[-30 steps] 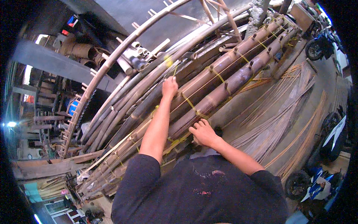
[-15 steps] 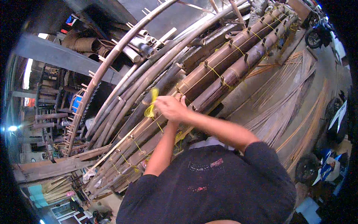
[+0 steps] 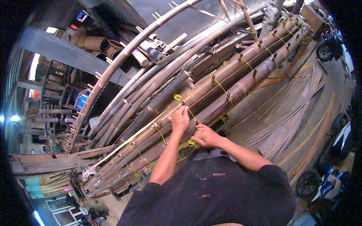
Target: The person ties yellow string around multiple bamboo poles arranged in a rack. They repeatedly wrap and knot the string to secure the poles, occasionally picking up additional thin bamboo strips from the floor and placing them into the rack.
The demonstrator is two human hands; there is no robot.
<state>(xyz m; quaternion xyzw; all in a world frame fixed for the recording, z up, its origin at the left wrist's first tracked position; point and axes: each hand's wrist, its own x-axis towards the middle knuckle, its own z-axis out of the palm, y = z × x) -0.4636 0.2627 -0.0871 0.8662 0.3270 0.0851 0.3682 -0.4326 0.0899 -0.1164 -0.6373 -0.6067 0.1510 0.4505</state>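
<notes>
Two long brown bamboo poles lie side by side on a slant, the far pole [image 3: 203, 88] and the near pole [image 3: 230, 96]. Short pegs stick out of both, and thin yellow cord [image 3: 221, 83] crosses between them. My left hand [image 3: 180, 119] is closed at the far pole, its fingertips pinching the cord below a peg [image 3: 183, 102]. A loose yellow loop [image 3: 177, 97] stands just beyond those fingers. Over the near pole my right hand [image 3: 207, 136] is closed on the cord, with a small yellow bundle [image 3: 191, 143] showing below it.
Curved bamboo lengths [image 3: 158, 84] lie beyond the poles, beside a tall arched pole with pegs [image 3: 98, 86]. Thin strips [image 3: 271, 128] spread over the floor at right, near motorbikes [image 3: 324, 180]. Cut pipes [image 3: 141, 60] are stacked at the back.
My hands, together at the far pole before, have parted. The right hand moved right and nearer, onto the near pole, and the yellow bundle shifted from beyond the far pole to below it.
</notes>
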